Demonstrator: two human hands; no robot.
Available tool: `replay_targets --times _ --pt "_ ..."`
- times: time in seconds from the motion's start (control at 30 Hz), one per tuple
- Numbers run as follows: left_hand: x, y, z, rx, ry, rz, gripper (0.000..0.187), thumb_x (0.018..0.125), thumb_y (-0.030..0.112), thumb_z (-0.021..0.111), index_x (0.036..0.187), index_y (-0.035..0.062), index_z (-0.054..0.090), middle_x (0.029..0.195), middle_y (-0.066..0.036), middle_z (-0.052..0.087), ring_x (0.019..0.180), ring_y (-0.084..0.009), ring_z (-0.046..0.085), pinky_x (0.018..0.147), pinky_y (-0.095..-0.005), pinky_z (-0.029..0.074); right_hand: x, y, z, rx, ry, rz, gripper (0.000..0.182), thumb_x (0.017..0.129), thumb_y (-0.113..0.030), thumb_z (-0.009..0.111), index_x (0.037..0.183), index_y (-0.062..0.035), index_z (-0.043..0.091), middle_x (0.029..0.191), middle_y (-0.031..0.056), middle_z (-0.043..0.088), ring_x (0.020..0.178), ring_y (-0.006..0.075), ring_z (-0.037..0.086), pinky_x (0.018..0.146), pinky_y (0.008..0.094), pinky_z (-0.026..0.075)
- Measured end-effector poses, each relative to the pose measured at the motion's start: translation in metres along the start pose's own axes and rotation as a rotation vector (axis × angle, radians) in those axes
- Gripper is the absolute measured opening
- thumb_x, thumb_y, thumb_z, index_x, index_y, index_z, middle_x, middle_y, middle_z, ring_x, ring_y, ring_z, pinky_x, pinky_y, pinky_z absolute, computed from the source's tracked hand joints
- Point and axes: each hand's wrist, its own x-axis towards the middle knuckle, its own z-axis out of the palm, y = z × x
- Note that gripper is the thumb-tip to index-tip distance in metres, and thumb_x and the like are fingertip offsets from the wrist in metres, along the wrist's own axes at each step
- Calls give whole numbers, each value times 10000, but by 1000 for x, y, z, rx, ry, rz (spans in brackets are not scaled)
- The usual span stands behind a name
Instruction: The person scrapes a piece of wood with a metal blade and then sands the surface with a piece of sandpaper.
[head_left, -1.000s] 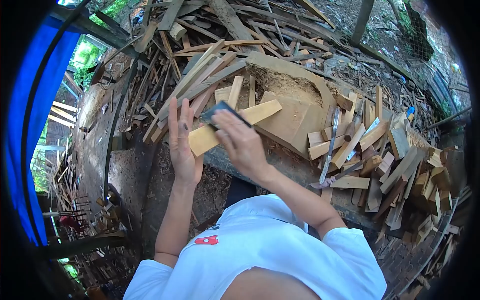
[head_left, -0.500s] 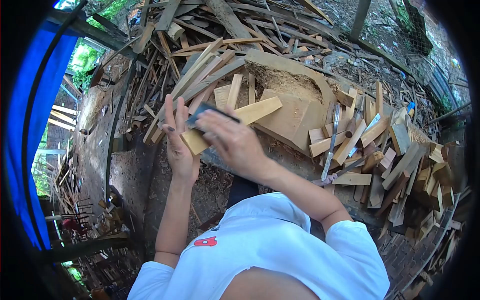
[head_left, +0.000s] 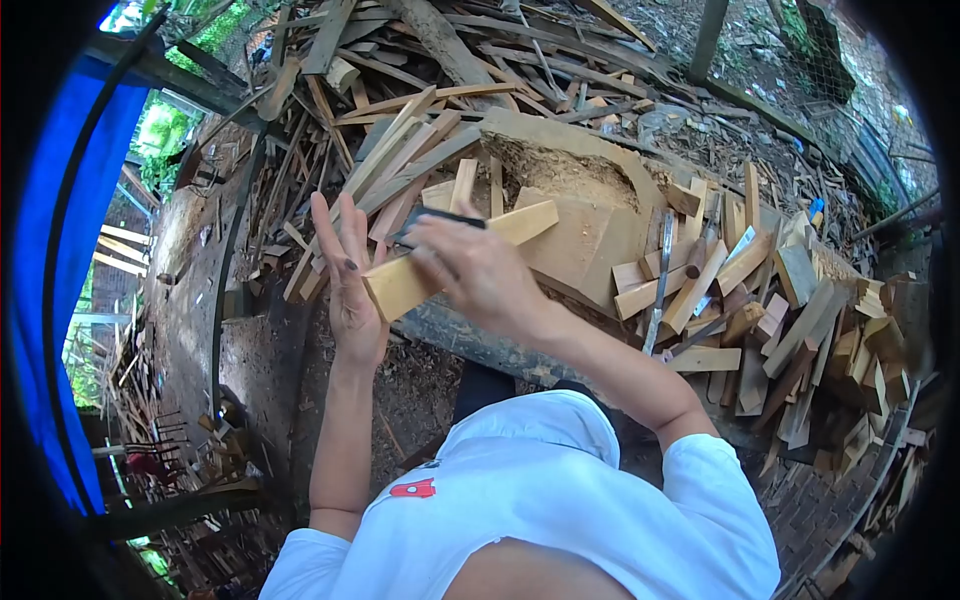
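A pale, tapered wooden piece (head_left: 398,285) lies slantwise in front of me, its near end against the palm of my left hand (head_left: 352,290). The fingers of that hand are stretched out and spread, not wrapped round the wood. On top of the piece, my right hand (head_left: 485,275) grips a dark flat sheet (head_left: 450,217) that looks like sandpaper. Its edge shows beyond my fingers; the rest is covered by the hand. The far end of the wooden piece reaches over a large carved wooden block (head_left: 575,235).
Many wood offcuts (head_left: 740,265) are heaped to the right, with a long thin metal tool (head_left: 660,285) among them. Behind the block rises a pile of scrap boards (head_left: 440,60). A blue tarp (head_left: 70,250) hangs at the left.
My right hand and the dark sheet have shifted slightly right along the wooden piece. My left hand's fingers have spread and tilted left, with its palm still at the wood's near end.
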Motion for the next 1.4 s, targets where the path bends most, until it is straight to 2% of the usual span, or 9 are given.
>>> replay_targets --times 0.27,0.7,0.8,0.83,0.87,0.97,1.07,1.17,1.4 --pt "2 3 5 -38 7 14 898 930 695 400 1587 304 -70 1662 -137 27 1526 -341 36 1225 -490 108 -10 12 -1 86 61 89 245 971 -175 584 1153 -38 675 1205 162 675 1219 304 602 1148 547 331" --pt "0 -2 6 -31 -3 2 942 890 774 364 1587 314 -72 1666 -134 -16 1527 -355 -1 1184 -608 11 -17 -22 -3 112 87 -71 269 969 -142 585 1212 -55 659 1218 165 670 1228 311 595 1153 512 337" --pt "0 2 9 -14 -75 59 1061 845 741 536 1588 298 -78 1658 -165 -33 1525 -359 -5 1185 -617 39 -21 4 0 60 186 -24 261 935 -159 616 1157 -32 669 1157 168 688 1152 307 639 1104 475 404" --pt "0 -3 1 -58 -82 52 1083 866 509 704 1590 294 -73 1657 -175 -35 1525 -365 -6 1183 -623 77 -21 17 -2 219 133 179 238 942 -151 608 1144 -41 671 1154 165 687 1138 306 647 1102 483 402" --pt "-1 0 1 -53 -75 61 1083 866 509 704 1590 294 -73 1657 -175 -35 1525 -365 -6 1183 -623 77 -27 51 10 -43 193 103 226 968 -173 576 1129 -42 666 1143 163 687 1131 313 649 1122 490 377" --pt "-3 8 8 -106 -68 -66 1087 788 30 644 1601 282 -32 1661 -173 21 1526 -372 30 1188 -574 93 -25 35 2 -80 132 146 255 989 -208 545 1130 -35 669 1178 172 678 1156 317 633 1145 491 346" --pt "-2 6 12 -165 -161 -28 1070 767 14 623 1606 276 13 1662 -165 44 1526 -370 43 1187 -558 127 -28 24 1 132 98 22 310 1016 -218 510 1214 -28 654 1223 185 663 1227 334 589 1181 496 279" --pt "-4 8 9 -161 -99 -70 1071 745 40 634 1608 268 41 1663 -157 64 1527 -366 53 1179 -558 150 -36 84 12 103 138 290 315 1016 -226 513 1217 -29 655 1247 187 651 1252 324 571 1182 517 266" --pt "-7 7 8 -22 -128 -33 1121 722 151 710 1604 284 31 1656 -188 39 1527 -378 6 1191 -591 46 -29 22 2 125 153 0 281 989 -205 561 1192 -44 670 1218 173 666 1244 297 584 1176 503 289"
